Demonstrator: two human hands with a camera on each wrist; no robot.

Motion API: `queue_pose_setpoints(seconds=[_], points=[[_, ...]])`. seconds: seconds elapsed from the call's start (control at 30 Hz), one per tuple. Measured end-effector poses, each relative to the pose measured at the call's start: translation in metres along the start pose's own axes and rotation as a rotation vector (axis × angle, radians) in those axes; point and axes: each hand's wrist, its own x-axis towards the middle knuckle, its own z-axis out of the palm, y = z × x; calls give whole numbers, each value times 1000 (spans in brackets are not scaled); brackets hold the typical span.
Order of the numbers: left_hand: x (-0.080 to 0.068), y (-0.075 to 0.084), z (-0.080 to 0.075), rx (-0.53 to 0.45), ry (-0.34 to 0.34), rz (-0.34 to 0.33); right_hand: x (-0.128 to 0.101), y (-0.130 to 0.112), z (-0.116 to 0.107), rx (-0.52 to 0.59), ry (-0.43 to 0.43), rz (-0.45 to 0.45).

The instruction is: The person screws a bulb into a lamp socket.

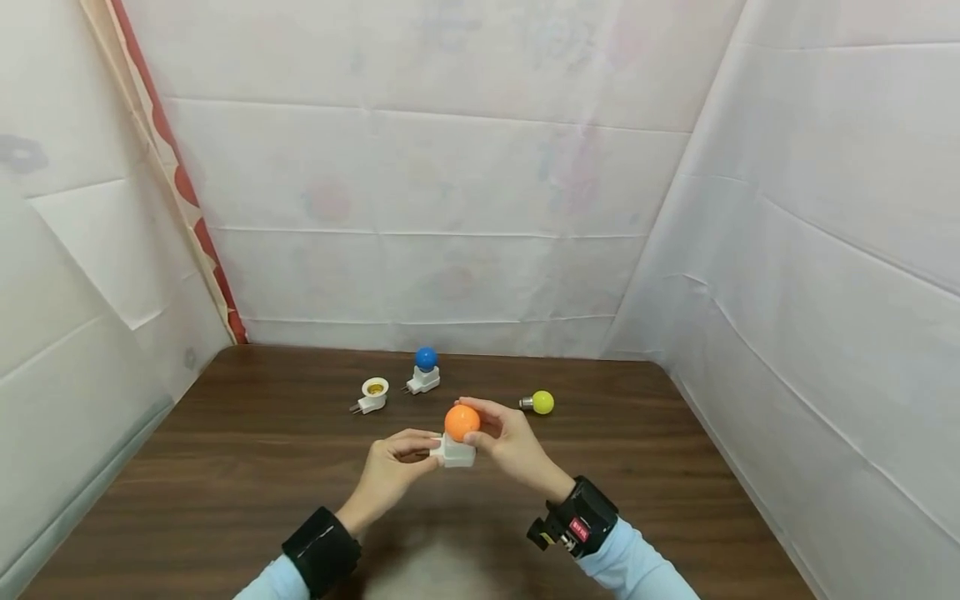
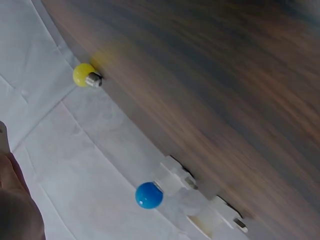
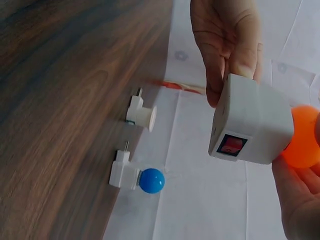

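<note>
An orange light bulb (image 1: pixel 462 422) sits at the mouth of a white plug-in lamp socket (image 1: pixel 454 452), held above the table. My left hand (image 1: pixel 393 468) pinches the socket's plug end between thumb and fingers. The thumb and fingers of my right hand (image 1: pixel 517 446) grip the orange bulb from the right side. In the right wrist view, a red switch (image 3: pixel 232 145) shows on the socket (image 3: pixel 255 120), and the bulb (image 3: pixel 302 136) meets its open end. Only a blurred part of the left hand (image 2: pixel 17 205) appears in the left wrist view.
Behind the hands, a blue bulb (image 1: pixel 426 359) stands in a second white socket (image 1: pixel 423 380). An unfilled socket (image 1: pixel 372 396) lies to its left, pins pointing left. A yellow bulb (image 1: pixel 542 402) lies on the brown table (image 1: pixel 600 433) at right. White sheets (image 1: pixel 450 208) enclose the table.
</note>
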Motion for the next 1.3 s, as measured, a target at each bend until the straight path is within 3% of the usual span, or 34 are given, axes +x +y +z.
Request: queue_pose_setpoints(seconds=[0.23,0.5,0.63,0.97,1.3], points=[[2,-24,-5,-48,-67,19,0,10,-5,53,-91,8],[3,-25,-10,-64,-215,28,5,34,-15,104,-267,-63],[3,-24,-5,-81,-242,22,2,36,-19,89,-251,-75],[4,-23,7,-88,-197,33,-7,36,-20,93,-178,-111],[6,-25,16,-91,-150,26,-11,33,-18,54,-77,-61]])
